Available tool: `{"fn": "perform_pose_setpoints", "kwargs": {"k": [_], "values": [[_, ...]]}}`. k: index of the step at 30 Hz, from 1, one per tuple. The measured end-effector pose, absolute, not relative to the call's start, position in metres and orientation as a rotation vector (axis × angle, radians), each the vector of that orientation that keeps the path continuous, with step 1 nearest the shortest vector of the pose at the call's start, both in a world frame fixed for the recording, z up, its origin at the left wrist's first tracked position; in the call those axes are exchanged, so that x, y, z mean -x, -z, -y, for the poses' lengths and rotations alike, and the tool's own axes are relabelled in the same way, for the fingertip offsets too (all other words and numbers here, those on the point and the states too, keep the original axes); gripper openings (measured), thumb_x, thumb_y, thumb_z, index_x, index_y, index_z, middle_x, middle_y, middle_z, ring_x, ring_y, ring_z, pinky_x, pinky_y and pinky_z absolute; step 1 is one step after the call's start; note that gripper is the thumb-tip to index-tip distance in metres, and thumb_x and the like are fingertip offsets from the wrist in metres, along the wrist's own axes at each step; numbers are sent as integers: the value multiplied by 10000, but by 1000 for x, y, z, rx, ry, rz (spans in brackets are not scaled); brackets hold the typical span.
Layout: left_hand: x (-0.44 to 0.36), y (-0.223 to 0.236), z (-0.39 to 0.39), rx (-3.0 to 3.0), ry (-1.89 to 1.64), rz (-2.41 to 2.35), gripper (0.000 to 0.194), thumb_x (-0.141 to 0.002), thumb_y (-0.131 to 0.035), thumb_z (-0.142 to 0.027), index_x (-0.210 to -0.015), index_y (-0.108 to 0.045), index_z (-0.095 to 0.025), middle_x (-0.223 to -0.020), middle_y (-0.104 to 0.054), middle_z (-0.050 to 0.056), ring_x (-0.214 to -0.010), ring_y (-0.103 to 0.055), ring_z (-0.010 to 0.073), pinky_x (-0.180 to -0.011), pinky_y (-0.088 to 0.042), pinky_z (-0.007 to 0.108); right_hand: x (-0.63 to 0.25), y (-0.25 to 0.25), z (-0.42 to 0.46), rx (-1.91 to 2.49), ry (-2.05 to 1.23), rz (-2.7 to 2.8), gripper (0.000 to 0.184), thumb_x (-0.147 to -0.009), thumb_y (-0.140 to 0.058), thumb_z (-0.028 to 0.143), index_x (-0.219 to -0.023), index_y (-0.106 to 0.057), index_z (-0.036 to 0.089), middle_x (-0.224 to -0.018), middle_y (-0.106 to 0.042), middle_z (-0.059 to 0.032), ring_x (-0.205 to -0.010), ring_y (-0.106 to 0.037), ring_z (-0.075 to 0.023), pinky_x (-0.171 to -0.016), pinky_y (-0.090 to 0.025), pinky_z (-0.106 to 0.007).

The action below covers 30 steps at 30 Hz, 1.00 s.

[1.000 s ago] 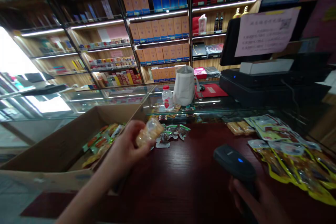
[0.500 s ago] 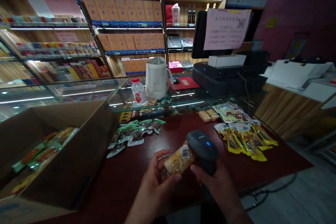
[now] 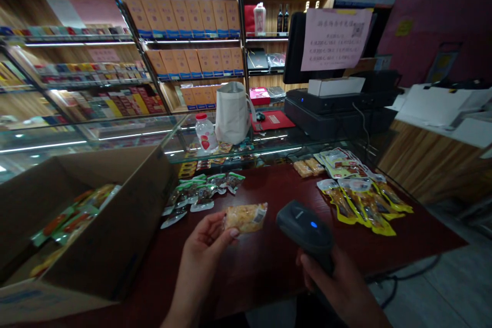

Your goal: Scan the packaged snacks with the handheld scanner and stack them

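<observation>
**A:** Where's the pack?

**B:** Clear-wrapped snack pack is held in the air over the near middle of the dark red counter, in the left hand. Fingers are closed under its left end. Label end sticks out free.

**A:** Right side?

**B:** Right hand grips a black handheld barcode scanner, fingers wrapped round the handle. Blue light on top is lit. Scanner head is near the pack, not touching.

**A:** Handling tip?

**B:** Keep the small barcode label square to the scanner window, pack steady, fingers off the label. Wrapper looks shiny, so a slight tilt should cut glare.

**A:** Around it?

**B:** Green-topped sachets lie along the far edge. Yellow-edged pouches sit far right. Cardboard box is at the left edge.

**A:** Can't see?

**B:** Scanner window faces away, so it's hidden. Label is too small to read. Pack contents are unclear. Left thumb can't be made out. Both forearms are cut off by the bottom edge.
</observation>
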State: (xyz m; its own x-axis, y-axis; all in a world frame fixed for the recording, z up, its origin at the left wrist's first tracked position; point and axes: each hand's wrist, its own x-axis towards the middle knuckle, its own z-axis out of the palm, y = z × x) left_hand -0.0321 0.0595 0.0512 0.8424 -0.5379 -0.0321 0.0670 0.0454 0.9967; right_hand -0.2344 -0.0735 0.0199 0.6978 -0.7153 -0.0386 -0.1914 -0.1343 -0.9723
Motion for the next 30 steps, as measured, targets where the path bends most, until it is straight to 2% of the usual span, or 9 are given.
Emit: {"fn": "perform_pose_setpoints", "kwargs": {"k": [5, 8, 17, 23, 26, 30], "values": [[22, -50, -58, -1464, 449, 416, 641, -598, -834, -449, -1145, -663, -162, -1178, -679, 90, -977, -687, 246, -829, -604, 336, 239, -24, 65, 1770, 562, -775, 473, -802, -599, 632, -827, -629, 161, -573, -585, -35, -528, -548, -170, -557, -433, -276], [19, -48, -57, -1489, 399, 462, 660, -628, -816, -478, -1188, -661, -166, -1192, -672, 91, -975, -688, 249, -868, -597, 361, 237, -25, 63, 1792, 567, -809, 470, -768, -628, 640, -848, -661, 179, -560, -588, -34, -522, -550, -182, -546, -443, -281], [15, -44, -54, -1500, 370, 520, 588, -670, -797, -454, -1186, -677, -199, -1236, -651, 79, -1030, -673, 247, -863, -597, 337, 234, -15, 71, 1827, 445, -734, 505, -793, -627, 607, -1041, -684, 171, -600, -614, -48, -564, -593, -208, -531, -457, -277], [14, -42, -51, -1562, 371, 514, 602, -688, -790, -431, -1220, -659, -183, -1206, -667, 99, -912, -702, 223, -867, -583, 333, 234, -12, 72, 1824, 496, -732, 429, -791, -645, 580, -942, -692, 181, -582, -597, -39, -556, -584, -198, -529, -457, -270], [13, -43, -46, -1554, 406, 496, 605, -685, -792, -434, -1216, -647, -182, -1180, -677, 96, -935, -697, 230, -870, -580, 334, 236, -13, 75, 1839, 496, -732, 400, -802, -637, 575, -884, -687, 187, -591, -603, -42, -568, -589, -198, -544, -466, -272], [8, -42, -29, -1495, 467, 528, 576, -666, -797, -454, -1145, -634, -177, -1142, -681, 90, -991, -673, 240, -790, -596, 319, 236, -10, 81, 1880, 538, -801, 393, -799, -639, 583, -823, -674, 192, -614, -618, -43, -588, -597, -196, -612, -487, -284]]}}
